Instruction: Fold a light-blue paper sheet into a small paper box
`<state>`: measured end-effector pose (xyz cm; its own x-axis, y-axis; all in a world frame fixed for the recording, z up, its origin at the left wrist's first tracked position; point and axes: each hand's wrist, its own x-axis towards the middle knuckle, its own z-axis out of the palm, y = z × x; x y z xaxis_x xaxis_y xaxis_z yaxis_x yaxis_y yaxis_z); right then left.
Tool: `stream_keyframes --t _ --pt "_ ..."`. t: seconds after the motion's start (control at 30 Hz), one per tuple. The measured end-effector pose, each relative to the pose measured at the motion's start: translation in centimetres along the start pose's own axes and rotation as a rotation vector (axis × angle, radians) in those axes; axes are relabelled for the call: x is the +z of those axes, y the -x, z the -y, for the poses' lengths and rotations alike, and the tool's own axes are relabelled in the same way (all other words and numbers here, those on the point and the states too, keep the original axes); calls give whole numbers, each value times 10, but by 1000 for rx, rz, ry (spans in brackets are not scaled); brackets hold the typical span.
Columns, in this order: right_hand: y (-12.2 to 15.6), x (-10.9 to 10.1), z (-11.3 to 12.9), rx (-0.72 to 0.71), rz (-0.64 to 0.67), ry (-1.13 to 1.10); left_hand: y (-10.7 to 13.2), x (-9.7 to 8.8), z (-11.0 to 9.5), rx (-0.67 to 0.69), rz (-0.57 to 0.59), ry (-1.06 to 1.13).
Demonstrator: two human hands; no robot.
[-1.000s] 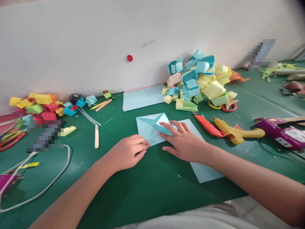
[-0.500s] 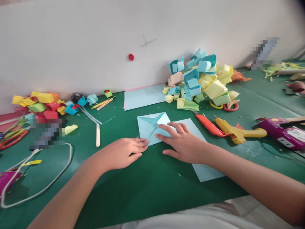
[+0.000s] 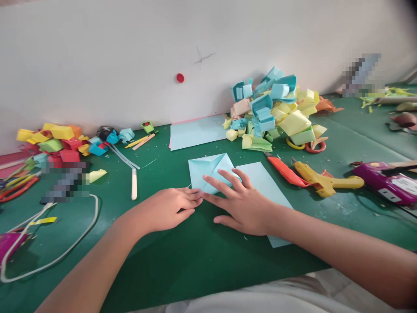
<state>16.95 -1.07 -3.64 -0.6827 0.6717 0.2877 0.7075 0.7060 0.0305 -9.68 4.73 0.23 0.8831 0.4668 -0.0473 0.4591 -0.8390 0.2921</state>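
Note:
A light blue sheet of paper [image 3: 199,174], with flaps folded in toward its middle, lies on the green table. My left hand [image 3: 174,206] rests at its lower left corner, fingers stretched out and pressing that corner down. Over the lower right part spreads my right hand [image 3: 243,200], palm down, fingers apart, its fingertips on the paper. That hand covers the right side of the folds. Partly beneath my right hand and forearm lies another blue sheet [image 3: 265,178].
Behind stand a heap of folded paper pieces [image 3: 265,115] and a paper stack [image 3: 198,134]. At right lie an orange cutter [image 3: 283,170], a yellow glue gun [image 3: 325,177] and a purple device [image 3: 386,182]. A white cable [image 3: 94,217], a marker [image 3: 134,184] and colourful paper blocks [image 3: 60,139] are at left.
My right hand has slid left and toward me across the folded paper, fingers spread wider. The near flap now looks flatter. My left hand has stayed at the corner.

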Motion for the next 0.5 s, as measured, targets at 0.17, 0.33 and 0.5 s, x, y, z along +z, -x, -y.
stream_keyframes --t 0.17,0.33,0.5 --pt "0 3 0 -6 36 6 -1 0 -1 -19 21 -6" --pt "0 4 0 -4 40 14 -2 -1 -2 -69 55 31" --pt "0 2 -1 3 57 18 -1 -2 -2 -85 83 37"
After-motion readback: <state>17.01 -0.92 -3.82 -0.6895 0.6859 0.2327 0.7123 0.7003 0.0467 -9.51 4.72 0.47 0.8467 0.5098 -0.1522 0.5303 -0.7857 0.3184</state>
